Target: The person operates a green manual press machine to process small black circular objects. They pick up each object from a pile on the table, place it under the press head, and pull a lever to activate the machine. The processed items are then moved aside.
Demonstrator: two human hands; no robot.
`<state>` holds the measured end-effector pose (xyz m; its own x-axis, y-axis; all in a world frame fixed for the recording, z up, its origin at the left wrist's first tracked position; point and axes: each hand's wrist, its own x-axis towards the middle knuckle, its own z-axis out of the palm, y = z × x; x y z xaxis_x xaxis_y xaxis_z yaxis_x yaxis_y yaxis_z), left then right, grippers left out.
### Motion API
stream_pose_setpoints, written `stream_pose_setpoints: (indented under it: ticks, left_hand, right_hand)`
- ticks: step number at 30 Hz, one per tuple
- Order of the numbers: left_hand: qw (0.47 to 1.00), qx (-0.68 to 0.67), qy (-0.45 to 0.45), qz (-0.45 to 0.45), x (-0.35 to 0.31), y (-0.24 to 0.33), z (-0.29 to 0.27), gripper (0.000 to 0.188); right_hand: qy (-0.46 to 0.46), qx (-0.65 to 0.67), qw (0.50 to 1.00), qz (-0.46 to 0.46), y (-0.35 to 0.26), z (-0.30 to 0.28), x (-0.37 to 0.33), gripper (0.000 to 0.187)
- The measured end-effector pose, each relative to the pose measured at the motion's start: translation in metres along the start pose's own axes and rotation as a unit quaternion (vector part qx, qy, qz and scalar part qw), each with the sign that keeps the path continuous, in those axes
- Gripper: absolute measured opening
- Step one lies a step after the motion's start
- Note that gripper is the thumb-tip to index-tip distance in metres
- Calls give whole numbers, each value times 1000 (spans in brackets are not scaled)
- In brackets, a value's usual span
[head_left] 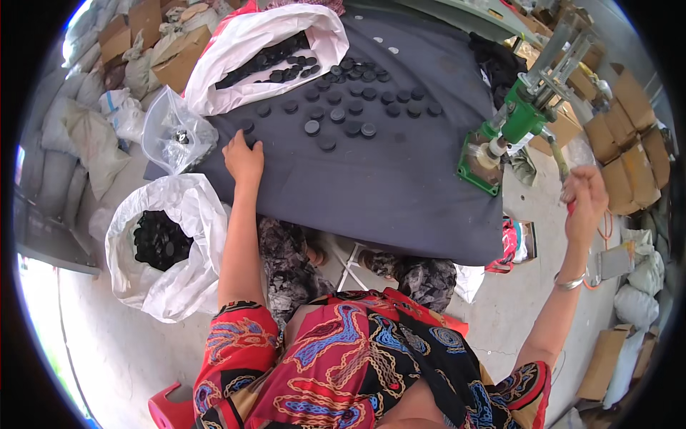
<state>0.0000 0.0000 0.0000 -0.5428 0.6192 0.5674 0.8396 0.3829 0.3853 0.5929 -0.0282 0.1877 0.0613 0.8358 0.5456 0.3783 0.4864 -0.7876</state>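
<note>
At the near edge of the desk [343, 193], which is covered with dark cloth, I have my left hand [244, 163] near the left edge, its fingers slightly parted around a black disc [249, 141]; whether they pinch it or only touch it, I cannot tell. A second disc [246, 124] lies just beyond my fingertips. My right hand [586, 191] is off past the right edge, fingers curled closed around the lever [559, 156] of a green hand press [516, 121], with a bit of red showing below my grip. The press stands upright at the right edge of the desk, its base short of the near right corner. From the middle of the desk toward the far edge lie scattered black discs [337, 115], some touching, others apart. A white sack [268, 25] rests on its side by the far left corner, its mouth open toward the desk and more black discs inside. Nearer me along the left edge sits an open clear plastic bag [158, 136] with small things in it, too small to make out. Below the near left corner a second white sack [128, 275] stands open on the floor [157, 350], dark pieces filling it.
</note>
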Motion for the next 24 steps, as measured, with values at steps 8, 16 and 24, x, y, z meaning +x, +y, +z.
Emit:
stream_pose_setpoints:
  ticks: [8, 16, 24]
  left_hand:
    - [999, 30, -15, 7, -4, -10, -7, 42]
    - [868, -402, -181, 227, -87, 239, -26, 51]
    - [817, -439, -230, 293, -134, 373, 34, 54]
  right_hand:
    - [-1, 68, 996, 60, -52, 2, 54, 17]
    - [-26, 79, 996, 23, -41, -9, 58, 16]
    - [-25, 72, 996, 38, -47, -6, 59, 17]
